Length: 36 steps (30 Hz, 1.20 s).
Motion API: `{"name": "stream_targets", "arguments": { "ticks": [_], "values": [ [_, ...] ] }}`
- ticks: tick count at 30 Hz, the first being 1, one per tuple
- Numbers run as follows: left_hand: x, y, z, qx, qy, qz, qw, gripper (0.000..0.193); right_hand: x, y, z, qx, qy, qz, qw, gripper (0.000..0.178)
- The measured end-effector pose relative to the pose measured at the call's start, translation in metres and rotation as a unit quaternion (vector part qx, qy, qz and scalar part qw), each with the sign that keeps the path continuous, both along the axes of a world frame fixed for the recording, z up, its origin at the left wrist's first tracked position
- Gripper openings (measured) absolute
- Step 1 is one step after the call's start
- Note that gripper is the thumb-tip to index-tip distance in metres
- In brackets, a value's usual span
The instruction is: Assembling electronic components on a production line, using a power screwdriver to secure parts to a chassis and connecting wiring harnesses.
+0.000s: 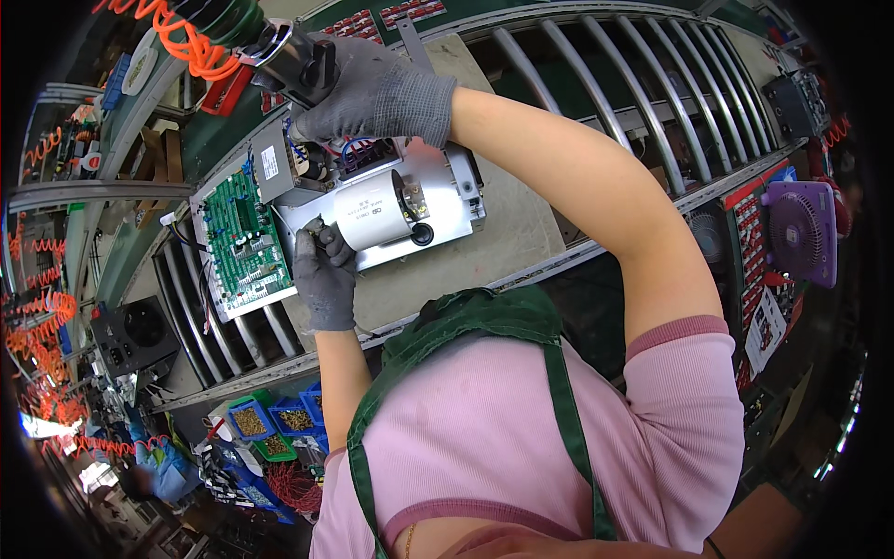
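Note:
My right hand (377, 98), in a grey glove, is closed around the lower end of a power screwdriver (284, 58), which has a dark green body and a metal nose. Below it lies a metal chassis (447, 219) carrying a large white capacitor (371, 212), a boxed transformer (279, 163) and a green circuit board (244, 238). My left hand (326, 265), gloved too, is beside the capacitor's left end at the board's edge. Its fingers are curled together, and whatever they pinch is hidden. The driver's tip is also out of sight behind my right hand.
The chassis rests on a pale board (526, 224) over a roller conveyor (643, 102). An orange coiled hose (191, 56) hangs at upper left. Blue bins of small fasteners (250, 421) stand below left. A purple fan (803, 233) stands at the right. Loose wires (182, 228) trail off the board.

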<state>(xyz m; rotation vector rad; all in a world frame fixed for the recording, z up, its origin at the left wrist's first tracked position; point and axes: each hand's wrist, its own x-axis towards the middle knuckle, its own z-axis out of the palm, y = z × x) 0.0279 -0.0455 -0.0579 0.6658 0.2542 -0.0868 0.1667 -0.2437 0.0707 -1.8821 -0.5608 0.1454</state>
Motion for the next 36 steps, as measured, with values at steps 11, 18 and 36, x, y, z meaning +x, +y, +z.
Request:
{"name": "stream_targets", "arguments": {
  "ticks": [11, 18, 36],
  "values": [
    [-0.007, 0.004, 0.008, 0.021, -0.002, 0.034, 0.999, 0.027, -0.002, 0.001, -0.002, 0.007, -0.055, 0.001, 0.998, 0.034],
    [-0.017, 0.007, 0.025, -0.028, -0.016, 0.042, 0.999, 0.026, 0.004, 0.003, -0.003, -0.011, 0.011, 0.025, 1.0, 0.055],
    [-0.019, -0.047, 0.089, 0.013, -0.054, 0.025, 0.998, 0.026, -0.06, -0.047, 0.051, 0.561, 0.069, 0.104, 0.819, 0.051]
  ]
}}
